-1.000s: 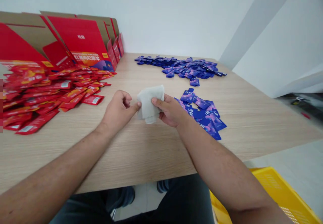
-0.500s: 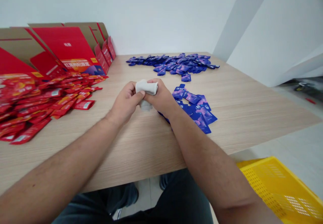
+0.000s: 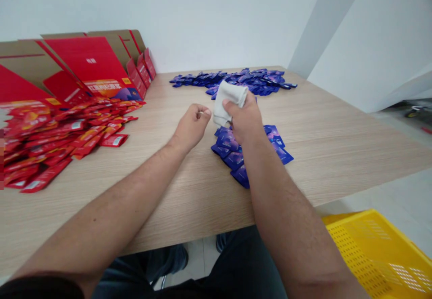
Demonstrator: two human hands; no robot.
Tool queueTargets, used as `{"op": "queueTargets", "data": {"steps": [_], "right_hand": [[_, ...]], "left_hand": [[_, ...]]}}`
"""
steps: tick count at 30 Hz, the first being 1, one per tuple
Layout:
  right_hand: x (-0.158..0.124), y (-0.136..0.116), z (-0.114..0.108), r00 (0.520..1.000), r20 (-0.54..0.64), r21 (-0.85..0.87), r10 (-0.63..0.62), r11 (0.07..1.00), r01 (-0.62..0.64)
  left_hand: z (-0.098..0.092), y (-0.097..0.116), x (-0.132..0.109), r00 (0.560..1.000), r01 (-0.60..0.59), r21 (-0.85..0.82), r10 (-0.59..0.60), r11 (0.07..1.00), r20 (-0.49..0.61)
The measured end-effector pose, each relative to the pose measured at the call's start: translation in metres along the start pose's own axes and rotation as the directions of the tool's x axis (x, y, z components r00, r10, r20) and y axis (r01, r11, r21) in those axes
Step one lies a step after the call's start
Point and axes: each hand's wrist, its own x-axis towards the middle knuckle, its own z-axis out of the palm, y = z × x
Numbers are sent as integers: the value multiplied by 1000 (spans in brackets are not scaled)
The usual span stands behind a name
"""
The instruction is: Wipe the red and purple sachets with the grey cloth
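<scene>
A folded white cloth (image 3: 224,101) is pinched in my right hand (image 3: 247,115), above the near group of blue-purple sachets (image 3: 231,153) on the wooden table. My left hand (image 3: 193,126) is just left of the cloth, apart from it, with its fingers curled and thumb against the forefinger; whether anything small is between them cannot be made out. My right hand and forearm hide part of the near sachets. Farther back lies a long heap of blue-purple sachets (image 3: 263,81).
Red sachets (image 3: 84,128) are heaped on the table's left side, before open red cardboard boxes (image 3: 81,60). A white wall stands behind the table (image 3: 337,141). A yellow perforated crate (image 3: 374,245) is at the lower right, below the table edge.
My hands have parted. My right hand has moved right with the white cloth, over the near blue sachets, while my left hand has let go of the cloth.
</scene>
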Motion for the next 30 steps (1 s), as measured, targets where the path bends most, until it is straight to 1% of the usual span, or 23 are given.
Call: {"op": "queueTargets", "data": {"steps": [1, 2, 4, 5, 7, 10, 15, 16, 18, 19, 20, 21, 22, 23, 25, 26, 27, 28, 29, 30], "right_hand": [[5, 6, -2, 992, -101, -96, -81, 993, 71], [8, 12, -4, 974, -170, -176, -147, 977, 117], [13, 19, -8, 942, -251, -259, -224, 953, 157], [14, 20, -9, 935, -271, -256, -229, 953, 160], [13, 21, -10, 935, -296, -192, -197, 971, 144], [10, 19, -9, 941, -300, -114, -154, 986, 125], [10, 20, -7, 942, -279, -150, -186, 977, 149], [11, 20, -8, 940, -289, -143, -180, 979, 143], [11, 18, -8, 932, -324, -120, -162, 984, 130], [12, 17, -9, 927, -338, -117, -162, 985, 129], [12, 16, -10, 923, -345, -124, -170, 983, 134], [12, 15, -11, 918, -349, -144, -188, 979, 145], [13, 16, -12, 912, -351, -172, -212, 972, 160], [14, 17, -14, 905, -351, -207, -240, 963, 175], [15, 21, -16, 889, -348, -273, -297, 939, 207], [16, 24, -16, 881, -346, -301, -322, 928, 221], [16, 26, -17, 875, -342, -324, -342, 917, 232], [17, 27, -18, 871, -339, -341, -356, 909, 239], [17, 28, -18, 868, -339, -352, -363, 905, 240], [18, 27, -19, 867, -343, -355, -363, 904, 238]], "left_hand": [[4, -6, -1, 999, 24, 100, -27, 995, 27], [8, -12, -2, 996, 42, 193, -57, 980, 73], [17, -21, -4, 976, 40, 337, -110, 941, 190], [21, -24, -5, 963, 28, 383, -128, 923, 238], [29, -26, -6, 943, 2, 436, -147, 900, 297], [36, -23, -4, 929, 10, 468, -181, 884, 323], [42, -17, -1, 905, -8, 459, -189, 888, 381], [43, -17, -1, 909, -3, 460, -190, 888, 372], [45, -17, -2, 939, -18, 472, -147, 882, 311], [46, -16, -3, 955, -59, 482, -91, 874, 282], [47, -14, -3, 962, -125, 493, -16, 861, 272], [48, -12, -4, 955, -208, 504, 63, 838, 289], [50, -8, -5, 932, -298, 509, 132, 807, 336], [52, -5, -5, 896, -380, 504, 175, 776, 407], [57, 3, -5, 812, -498, 479, 194, 723, 551], [60, 7, -5, 772, -537, 468, 186, 702, 608], [63, 9, -4, 743, -565, 462, 178, 684, 645], [65, 11, -3, 729, -582, 463, 177, 668, 661], [68, 12, -2, 729, -592, 471, 185, 654, 659], [69, 12, -1, 737, -596, 480, 203, 644, 644]]}}
